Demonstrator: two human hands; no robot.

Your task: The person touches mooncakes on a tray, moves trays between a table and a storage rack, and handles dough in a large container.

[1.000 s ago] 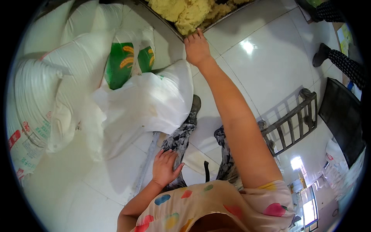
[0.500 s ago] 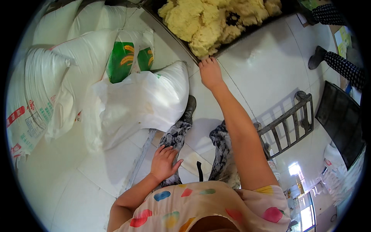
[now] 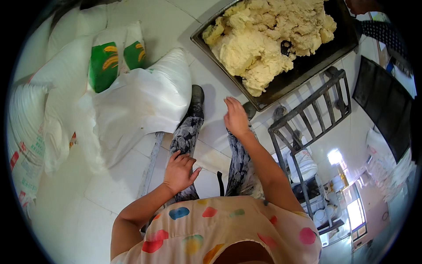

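My left hand (image 3: 179, 172) lies over my left thigh, fingers spread, holding nothing. My right hand (image 3: 236, 118) is in front of my right knee, its fingers apart and nothing in them. It is just short of the near corner of a dark metal tray (image 3: 224, 66), not gripping the rim. A big lumpy mass of pale yellow dough (image 3: 263, 44) fills much of the tray, with a small dark round thing (image 3: 286, 47) showing among the lumps.
Full white sacks (image 3: 162, 83) with green printed patches crowd the left. A metal frame trolley (image 3: 314, 105) stands right of the tray, beside a dark panel (image 3: 382, 105). Another person's patterned trouser leg (image 3: 382, 33) and hand (image 3: 362, 6) show at the tray's far right.
My right hand has let go of the tray's near corner and drawn back toward me. The tray with the dough has come nearer and to the right. My left hand has stayed by the thigh.
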